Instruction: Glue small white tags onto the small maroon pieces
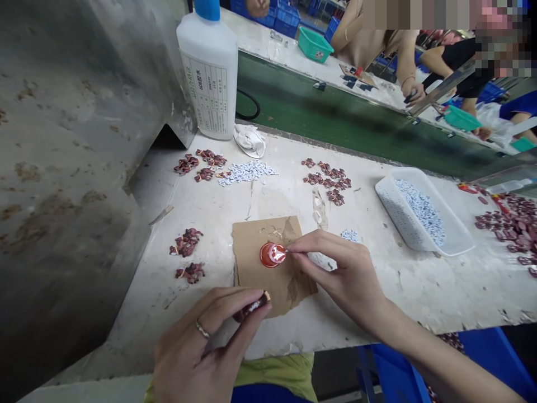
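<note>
Far left: big grey metal housing (62, 168), scuffed. By its edge at the back of the table (419, 291) stands a white bottle (212, 73), blue cap, upright. In front of it, small clumps of dark red pieces (187, 242) on the white top, w/ a heap of white bits (247, 170) just right of the back clumps.

Bottom centre: left hand (201, 347), ring on one finger, thumb and forefinger closed tight on a small piece (257, 305), dark w/ a pale face, held just above the near edge of a cardboard scrap (251, 280). On that cardboard sits a red cap (272, 254), something whitish and glossy in it.

Right hand (344, 274) comes in from the right, fingertips pinched narrow on a thin pick (289, 252) (too fine to be sure what it is), its tip touching the cap's rim.

Further right: white tray (457, 240) w/ more white bits inside, well apart from the hands. Far right edge, a bigger spread of dark red pieces. Behind it all a green belt (335, 120) runs across; other people's arms rest on the table beyond it.
</note>
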The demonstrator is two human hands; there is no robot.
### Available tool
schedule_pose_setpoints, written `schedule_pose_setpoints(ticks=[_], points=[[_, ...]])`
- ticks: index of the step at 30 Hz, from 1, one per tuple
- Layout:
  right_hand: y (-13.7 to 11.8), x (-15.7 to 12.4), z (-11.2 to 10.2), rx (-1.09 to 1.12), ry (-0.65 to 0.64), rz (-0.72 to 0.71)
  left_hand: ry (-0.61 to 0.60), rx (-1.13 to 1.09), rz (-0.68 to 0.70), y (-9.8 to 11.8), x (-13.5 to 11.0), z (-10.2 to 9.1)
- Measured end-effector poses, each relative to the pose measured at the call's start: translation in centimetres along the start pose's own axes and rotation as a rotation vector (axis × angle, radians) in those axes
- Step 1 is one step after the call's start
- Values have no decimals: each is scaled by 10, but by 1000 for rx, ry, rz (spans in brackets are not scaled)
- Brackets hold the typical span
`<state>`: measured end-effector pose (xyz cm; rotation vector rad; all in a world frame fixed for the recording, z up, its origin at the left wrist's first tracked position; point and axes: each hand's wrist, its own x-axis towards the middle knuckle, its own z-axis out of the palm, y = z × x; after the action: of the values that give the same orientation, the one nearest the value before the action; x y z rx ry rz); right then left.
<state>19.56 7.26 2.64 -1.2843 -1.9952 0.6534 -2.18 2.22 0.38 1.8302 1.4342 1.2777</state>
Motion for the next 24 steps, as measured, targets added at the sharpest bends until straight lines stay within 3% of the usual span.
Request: schedule_pose_setpoints(ticks=[6,12,18,24], points=[[2,-1,3,15,1,-17,2,58,-95,-3,-5,4],[-8,-7,0,93,40,-32,-12,-1,-27,-5,-5,4],[-30,-18,4,300,-8,7,-67,43,-62,-7,-7,0],[-31,-19,13,378,-36,34,-77,88,-18,-8,-6,1]])
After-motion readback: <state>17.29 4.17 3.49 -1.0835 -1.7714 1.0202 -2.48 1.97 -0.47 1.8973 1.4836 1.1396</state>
